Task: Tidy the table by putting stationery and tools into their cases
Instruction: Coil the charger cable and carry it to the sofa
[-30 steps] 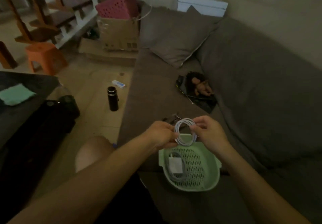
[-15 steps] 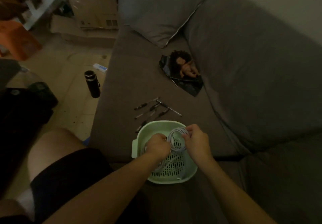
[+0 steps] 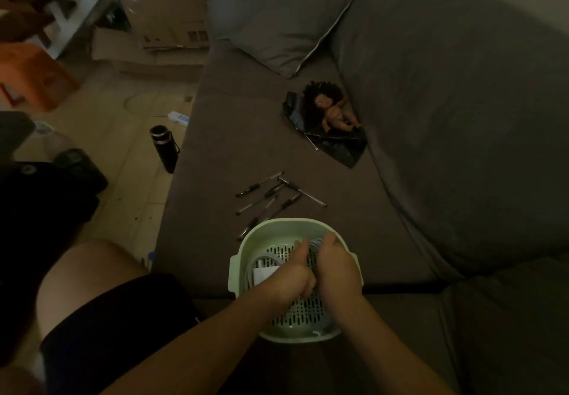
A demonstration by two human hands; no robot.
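left hand (image 3: 294,276) and right hand (image 3: 337,267), pressed together inside green slotted basket (image 3: 277,224), pinch a coiled white cable (image 3: 316,243): stowing step. next, likely: release, then gather loose pens (image 3: 267,194).

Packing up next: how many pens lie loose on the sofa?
6 pens, all in one overlapping cluster on the sofa just beyond the basket; the nearest reaches its rim, so more may be hidden.

Right hand (image 3: 335,267) grips cable (image 3: 316,242); left hand (image 3: 291,276) in basket (image 3: 277,225).
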